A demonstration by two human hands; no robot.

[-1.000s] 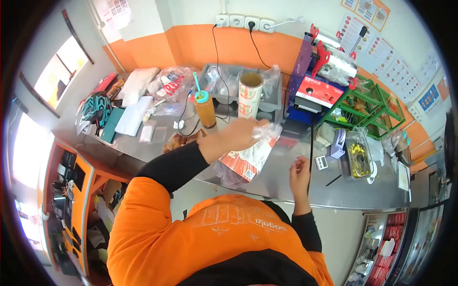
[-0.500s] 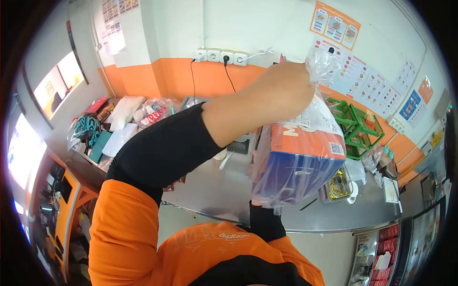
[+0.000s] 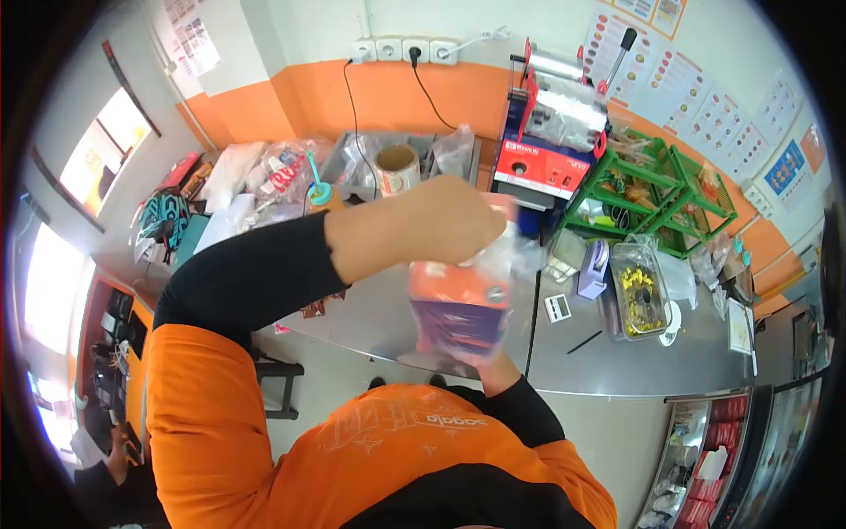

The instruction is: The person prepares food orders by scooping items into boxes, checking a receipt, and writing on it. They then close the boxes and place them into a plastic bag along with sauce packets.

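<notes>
An orange and dark-blue box [image 3: 460,304] in a clear plastic bag hangs in front of my body, slightly blurred. My left hand [image 3: 458,220] is raised above it, closed on the gathered top of the bag. My right hand [image 3: 500,374] is at the lower right of the box, its fingers hidden behind the box and bag. Whether it grips the box cannot be made out.
A steel worktop [image 3: 388,326] lies beyond the box. On it are a sealing machine [image 3: 542,163], green baskets [image 3: 630,189], a tray of yellow pieces [image 3: 639,291] and a small timer [image 3: 557,307]. Another person's hand [image 3: 117,454] shows at lower left.
The bagged box and my left hand have moved left and down, exposing the sealing machine. My right forearm now shows beside the box. The view has shifted slightly.
</notes>
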